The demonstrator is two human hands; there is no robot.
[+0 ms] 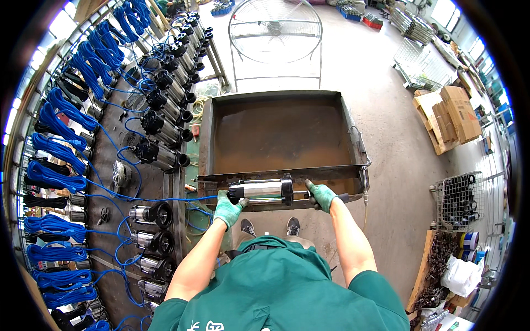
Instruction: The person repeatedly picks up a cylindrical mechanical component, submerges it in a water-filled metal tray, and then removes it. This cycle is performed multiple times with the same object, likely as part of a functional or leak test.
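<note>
A submersible pump [262, 190] with a shiny steel body and black ends lies sideways across the near edge of a metal tank [208, 138] of brown water. My left hand [228, 209], in a green glove, is closed round its left black end, where a blue cable [193, 198] runs off to the left. My right hand [322, 197], also gloved, is closed on a dark-handled tool [344, 197] just right of the pump. A short metal piece [301, 194] shows between that hand and the pump's right end; whether they touch is unclear.
On my left, a workbench [105, 176] carries several similar pumps [157, 154] and coiled blue cables [58, 174]. A large wire-guarded fan [275, 30] stands beyond the tank. Cardboard [458, 116] and a wire basket [458, 201] are on the right.
</note>
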